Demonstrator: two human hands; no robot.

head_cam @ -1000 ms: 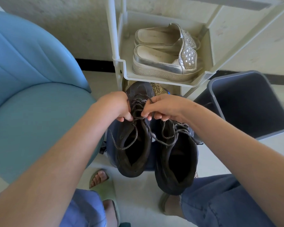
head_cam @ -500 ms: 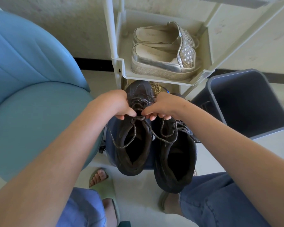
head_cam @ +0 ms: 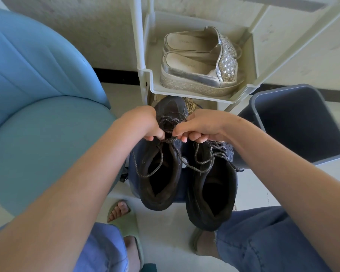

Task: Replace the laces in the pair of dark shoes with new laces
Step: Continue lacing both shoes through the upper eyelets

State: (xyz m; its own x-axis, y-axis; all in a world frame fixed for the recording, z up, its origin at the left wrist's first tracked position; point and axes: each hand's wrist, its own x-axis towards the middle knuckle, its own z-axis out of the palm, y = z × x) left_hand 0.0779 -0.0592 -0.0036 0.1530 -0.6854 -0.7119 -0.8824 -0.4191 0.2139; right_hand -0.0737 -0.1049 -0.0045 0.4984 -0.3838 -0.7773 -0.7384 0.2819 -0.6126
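The task is at its very start, by my reading. The first shoe (head_cam: 161,201) and the second shoe (head_cam: 210,193) stand side by side just in front of the shoe rack (head_cam: 185,92), heels away from it. The first shoe's toe is tucked under the rack's tray. They rest on something dark blue that I cannot identify.

Both shoes are fully threaded with worn, flecked laces. The old lace (head_cam: 156,170) of the first shoe is untied, its ends trailing loose over the opening. The second lace (head_cam: 220,153) lies slack too.

The left hand (head_cam: 143,122) and right hand (head_cam: 198,124) meet over the first shoe's upper eyelets, each with fingers curled and pinching the old lace between thumb and fingertips. No new laces are in view.

Left to do: strip both shoes, then rethread and tie each.
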